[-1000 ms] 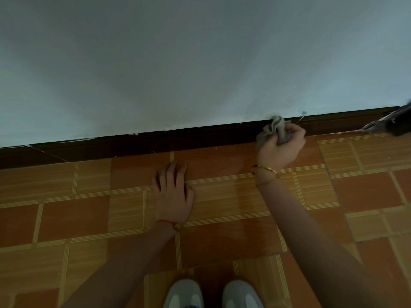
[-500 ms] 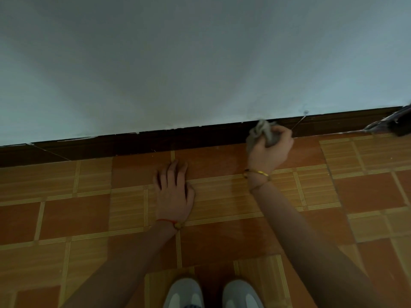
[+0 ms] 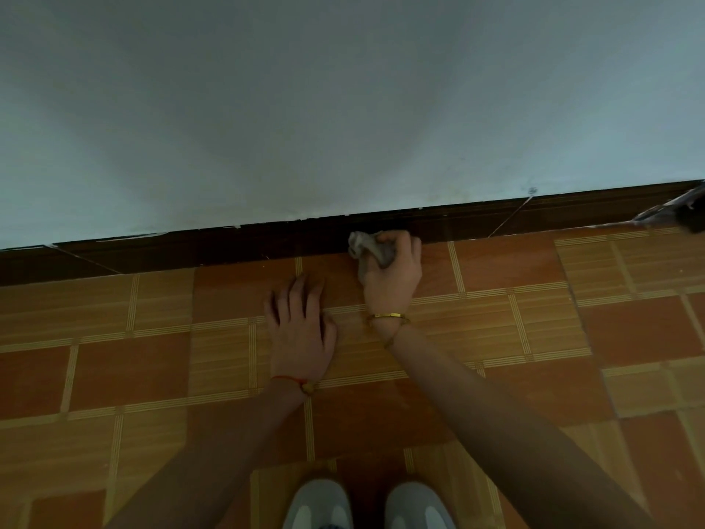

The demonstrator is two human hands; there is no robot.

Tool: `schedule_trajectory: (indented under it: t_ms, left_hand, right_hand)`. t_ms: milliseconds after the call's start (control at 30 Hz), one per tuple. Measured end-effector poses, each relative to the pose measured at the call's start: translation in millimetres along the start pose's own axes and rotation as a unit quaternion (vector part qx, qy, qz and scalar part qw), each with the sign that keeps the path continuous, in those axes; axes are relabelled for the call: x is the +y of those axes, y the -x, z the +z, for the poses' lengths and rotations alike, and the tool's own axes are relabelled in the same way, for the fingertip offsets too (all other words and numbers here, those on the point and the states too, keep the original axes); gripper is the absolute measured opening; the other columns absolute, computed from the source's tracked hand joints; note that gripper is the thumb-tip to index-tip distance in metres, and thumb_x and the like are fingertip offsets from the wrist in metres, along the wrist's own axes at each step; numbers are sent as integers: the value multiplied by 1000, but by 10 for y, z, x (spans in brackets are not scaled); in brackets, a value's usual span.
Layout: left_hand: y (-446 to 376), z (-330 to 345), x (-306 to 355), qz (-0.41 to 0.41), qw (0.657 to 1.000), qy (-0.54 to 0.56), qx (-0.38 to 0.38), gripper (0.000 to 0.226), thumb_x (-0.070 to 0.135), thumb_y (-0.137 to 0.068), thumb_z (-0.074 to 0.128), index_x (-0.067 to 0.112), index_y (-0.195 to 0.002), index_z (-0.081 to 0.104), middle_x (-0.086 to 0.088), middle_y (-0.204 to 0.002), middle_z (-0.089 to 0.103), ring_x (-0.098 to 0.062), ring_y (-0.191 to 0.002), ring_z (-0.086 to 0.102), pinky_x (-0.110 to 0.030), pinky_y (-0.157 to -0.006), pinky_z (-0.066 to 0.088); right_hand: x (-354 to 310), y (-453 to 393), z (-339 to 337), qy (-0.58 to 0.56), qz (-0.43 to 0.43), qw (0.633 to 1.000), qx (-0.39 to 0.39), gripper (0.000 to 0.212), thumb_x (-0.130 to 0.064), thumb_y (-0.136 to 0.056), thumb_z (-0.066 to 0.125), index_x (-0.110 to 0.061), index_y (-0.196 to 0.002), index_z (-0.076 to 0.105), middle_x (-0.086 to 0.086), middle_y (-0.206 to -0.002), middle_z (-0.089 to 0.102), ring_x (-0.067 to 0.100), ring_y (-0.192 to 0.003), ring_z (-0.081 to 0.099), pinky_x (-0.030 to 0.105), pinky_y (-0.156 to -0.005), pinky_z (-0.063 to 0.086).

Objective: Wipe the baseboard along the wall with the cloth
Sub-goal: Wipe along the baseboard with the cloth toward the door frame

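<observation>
A dark brown baseboard (image 3: 229, 244) runs along the foot of the pale wall (image 3: 343, 108), from left to right across the view. My right hand (image 3: 395, 274) grips a crumpled grey cloth (image 3: 368, 247) and presses it against the baseboard near the middle. A gold bangle circles that wrist. My left hand (image 3: 301, 326) lies flat on the tiled floor just left of the right hand, fingers spread, holding nothing. A red string bracelet is on its wrist.
The floor (image 3: 629, 330) is orange and tan patterned tile. A dark object (image 3: 686, 213) with a pale edge lies against the baseboard at the far right. My two white shoes (image 3: 366, 505) show at the bottom edge.
My right hand has slid the cloth leftward along the baseboard, ending close to the left hand. The left hand has stayed planted on the floor.
</observation>
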State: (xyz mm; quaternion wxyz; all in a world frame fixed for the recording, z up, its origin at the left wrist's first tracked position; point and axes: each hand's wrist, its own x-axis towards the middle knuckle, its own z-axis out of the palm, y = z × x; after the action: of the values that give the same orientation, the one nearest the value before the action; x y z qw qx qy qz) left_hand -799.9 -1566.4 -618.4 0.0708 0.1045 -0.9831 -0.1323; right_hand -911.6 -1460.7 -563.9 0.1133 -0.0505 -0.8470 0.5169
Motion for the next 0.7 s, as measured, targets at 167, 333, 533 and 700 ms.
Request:
schedule_trajectory:
  t_ms: [167,333,533,700]
  left_hand:
    - [2,1,-8,-4,1000,9,-7,52,29,-95,42,11,-143,49,-16,-148,45,-38,-135,44,-61,-115,24]
    - [3,4,18,-11,1000,8,-7,52,28,-94,43,11,-143,49,-16,-148,45,-38,-135,43,-62,-117,22]
    - [2,14,-9,1,1000,1,-3,52,30,-94,42,10,-142,49,-17,-147,45,-39,-134,43,-62,-116,23]
    - [-7,14,-11,-1,1000,13,1,51,29,-95,43,10,-142,50,-17,-146,46,-38,-134,44,-61,-117,22]
  right_hand:
    - [236,-420,-416,44,141,975,167,33,9,-74,65,-5,-103,58,13,-116,53,24,-106,55,5,-77,32]
    - [288,-399,-436,52,97,989,100,30,6,-73,65,-5,-100,57,14,-109,56,16,-93,53,1,-70,32]
    - [7,69,97,5,-26,997,-70,33,10,-66,68,-7,-93,60,9,-97,54,7,-82,49,-1,-70,35]
    - [107,-244,-286,8,69,993,100,28,3,-72,67,-7,-97,60,10,-103,57,9,-90,50,6,-76,34]
